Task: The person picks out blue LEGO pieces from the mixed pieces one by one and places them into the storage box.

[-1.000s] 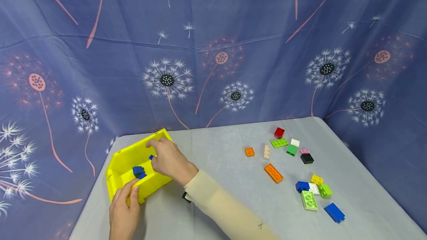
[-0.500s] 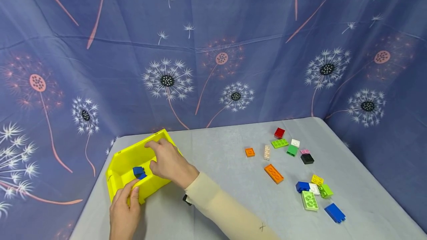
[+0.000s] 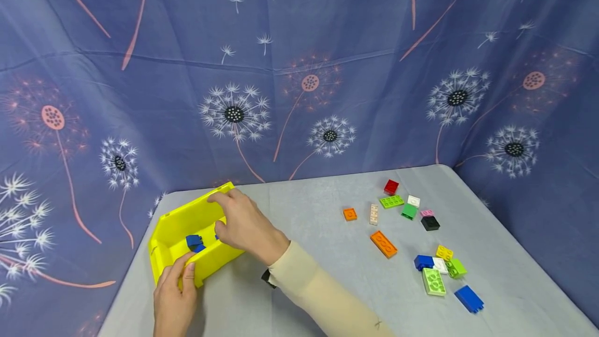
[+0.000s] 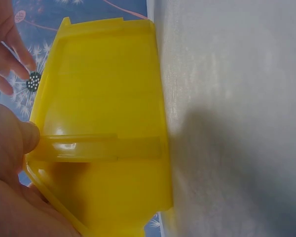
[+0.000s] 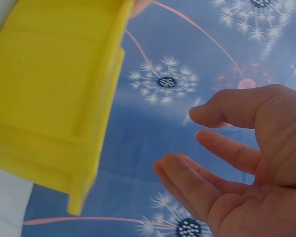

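A yellow bin (image 3: 216,260) stands at the left of the table. My left hand (image 3: 175,295) grips its near rim, the thumb outside and the fingers over the edge; the left wrist view shows the bin's outer side (image 4: 98,89) close to the thumb (image 4: 29,137). Blue bricks (image 3: 193,241) lie on the bin floor. Above the bin's right end is my right hand (image 3: 250,225), with a bit of blue (image 3: 217,237) showing by its thumb. In the right wrist view, the right hand's fingers (image 5: 227,148) are spread and bent loosely, with nothing between them.
Across the table's right half lie loose bricks: orange (image 3: 383,244), beige (image 3: 373,214), red (image 3: 391,187), black (image 3: 430,223), pale green (image 3: 433,281) and blue (image 3: 469,298), among others. A patterned blue cloth (image 3: 299,25) hangs behind the table (image 3: 299,285).
My right hand has shifted slightly right and toward the bin's right end. The left hand and the bin have stayed in place. The loose bricks have not moved.
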A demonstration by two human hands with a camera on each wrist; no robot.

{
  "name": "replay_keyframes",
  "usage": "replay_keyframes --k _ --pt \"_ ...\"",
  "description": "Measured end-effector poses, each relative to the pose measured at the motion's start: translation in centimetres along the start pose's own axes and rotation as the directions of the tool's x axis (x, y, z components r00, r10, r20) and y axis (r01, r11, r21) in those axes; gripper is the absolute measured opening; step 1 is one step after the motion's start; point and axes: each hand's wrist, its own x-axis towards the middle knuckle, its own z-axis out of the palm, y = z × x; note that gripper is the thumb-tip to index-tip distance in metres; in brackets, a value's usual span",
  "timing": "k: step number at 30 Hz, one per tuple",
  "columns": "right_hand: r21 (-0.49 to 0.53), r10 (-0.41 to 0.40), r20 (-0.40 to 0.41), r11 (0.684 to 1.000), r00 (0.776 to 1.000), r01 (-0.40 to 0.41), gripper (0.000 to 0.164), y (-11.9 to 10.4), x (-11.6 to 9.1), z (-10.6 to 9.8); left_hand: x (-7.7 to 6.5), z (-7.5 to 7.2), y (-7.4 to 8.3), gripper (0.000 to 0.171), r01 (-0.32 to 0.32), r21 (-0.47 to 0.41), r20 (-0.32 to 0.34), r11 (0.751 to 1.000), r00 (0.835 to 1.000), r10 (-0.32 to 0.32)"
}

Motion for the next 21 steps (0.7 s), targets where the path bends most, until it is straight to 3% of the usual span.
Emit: replay_keyframes --k 11,21 --pt "-0.019 0.041 -0.04 0.999 0.998 -0.042 0.048 0.0 -2.0 -3.4 0.0 -0.1 -0.1 0.037 -0.017 -0.01 0.001 1.0 1.0 0.017" --pt "0.001 0.031 -0.084 1.0 0.996 -0.031 0.048 0.7 -3.8 -5.5 0.0 0.1 0.0 0.036 -0.004 -0.004 -0.007 1.0 1.0 0.004"
